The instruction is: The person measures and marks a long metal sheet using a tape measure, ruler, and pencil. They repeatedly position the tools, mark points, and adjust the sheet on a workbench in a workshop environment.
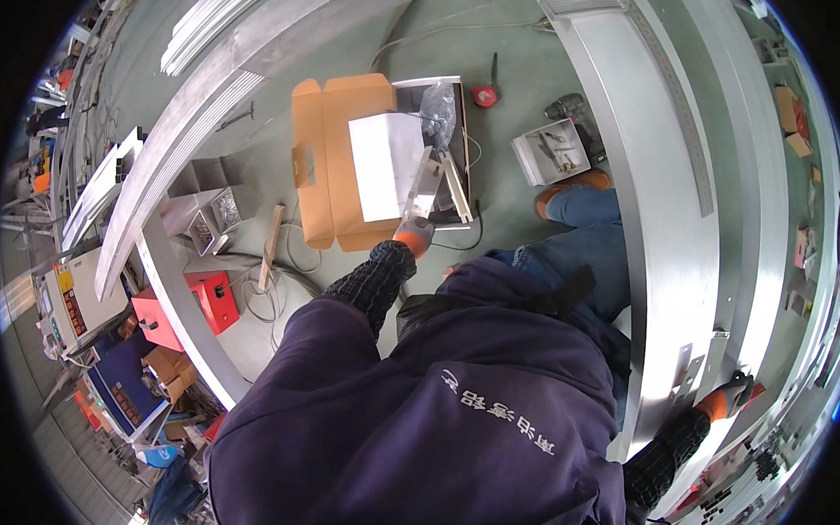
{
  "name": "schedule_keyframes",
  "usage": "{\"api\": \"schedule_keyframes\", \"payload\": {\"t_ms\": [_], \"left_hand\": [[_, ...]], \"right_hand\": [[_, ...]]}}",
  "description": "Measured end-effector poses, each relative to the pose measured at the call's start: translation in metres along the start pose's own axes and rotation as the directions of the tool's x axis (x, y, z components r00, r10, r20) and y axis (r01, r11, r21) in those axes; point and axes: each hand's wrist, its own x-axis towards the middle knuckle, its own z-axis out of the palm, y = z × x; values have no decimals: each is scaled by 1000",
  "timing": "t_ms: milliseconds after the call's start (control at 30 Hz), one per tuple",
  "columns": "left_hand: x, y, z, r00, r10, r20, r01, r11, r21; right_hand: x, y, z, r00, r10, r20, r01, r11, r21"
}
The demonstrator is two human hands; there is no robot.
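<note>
My left hand (413, 235), in an orange and black glove, reaches down over an open cardboard box (324, 164) on the green floor. It grips the lower end of a flat, shiny metal piece (425, 184) that slants up over the box. A white sheet (386, 164) and a clear plastic bag (439, 109) lie in the box. My right hand (726, 400), gloved the same way, rests on the edge of a long aluminium profile (665, 254) at the lower right, fingers closed around its rim. My purple hooded top fills the lower middle of the view.
A long steel ruler (683, 105) lies on the profile. On the floor are a red tape measure (484, 95), a power drill (572, 109) and a small white box of parts (551, 152). Another aluminium beam (185, 150) runs at the left, near red cases (213, 302).
</note>
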Motion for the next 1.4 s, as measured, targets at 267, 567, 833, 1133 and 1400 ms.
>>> {"api": "schedule_keyframes", "payload": {"t_ms": [267,567,833,1133,1400], "left_hand": [[6,-16,2,1000,18,14,-19,999,50],[17,-4,-4,995,-53,88,42,991,128],[31,-19,4,992,-93,-81,107,976,187],[16,-9,-12,966,-260,6,256,954,159],[1,27,-34,888,-449,-98,458,848,267]], "right_hand": [[3,9,-3,998,-57,6,57,998,36],[-5,-7,-3,1000,-4,7,4,998,-56],[10,18,-6,999,-35,4,35,999,21],[-4,-5,4,999,6,-37,-4,999,35],[11,25,-5,997,-82,7,82,996,-17]]}}
